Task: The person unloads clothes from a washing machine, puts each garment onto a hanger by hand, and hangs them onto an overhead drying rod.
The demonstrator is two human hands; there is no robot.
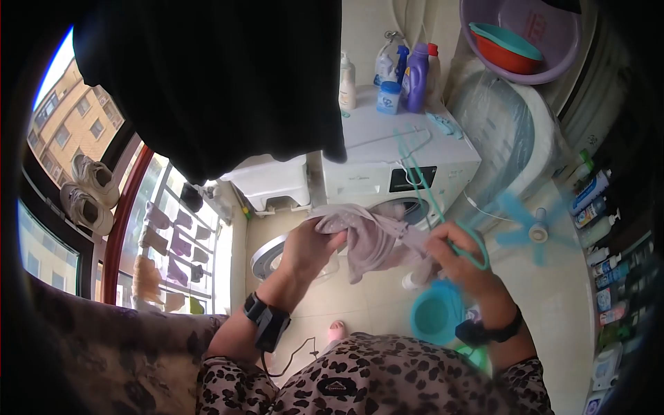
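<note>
Gripping a bunched pinkish garment between fingers of the left hand; clasping a mint-green hanger in fingers of the right hand; holding both before a white washing machine.

Room btwn forearms; blk cloth blocks upper L, bucket R.

Dusty-pink cloth — mint-green hanger

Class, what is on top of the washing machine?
Bottles, a blue-lidded tub and a light-blue item show. The black garment covers its left edge; anything there is hidden.
</note>
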